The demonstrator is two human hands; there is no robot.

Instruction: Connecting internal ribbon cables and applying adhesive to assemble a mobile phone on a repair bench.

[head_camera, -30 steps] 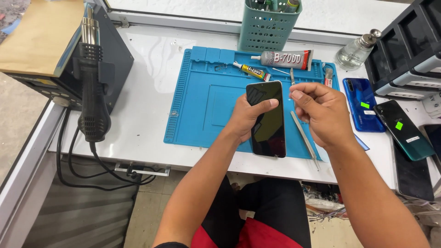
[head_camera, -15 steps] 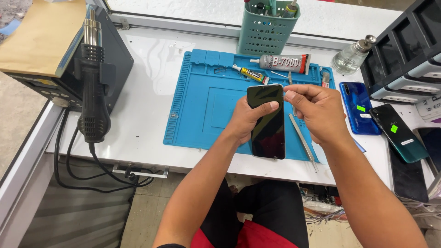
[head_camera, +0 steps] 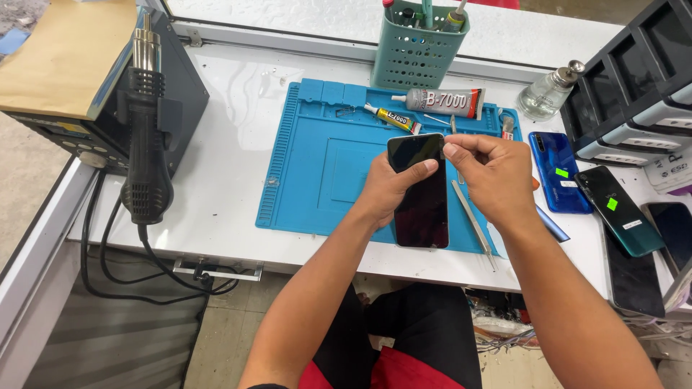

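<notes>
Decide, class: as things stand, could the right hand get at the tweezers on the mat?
Probably yes. The right hand hovers just above the tweezers, which lie bare on the blue mat beside the phone. Nothing covers them, though its fingertips are pinched at the phone's top edge, so it would have to let go first.

Dark phone screen (head_camera: 420,191); grey glue tube (head_camera: 440,101), seemingly red-capped, on mat.
</notes>
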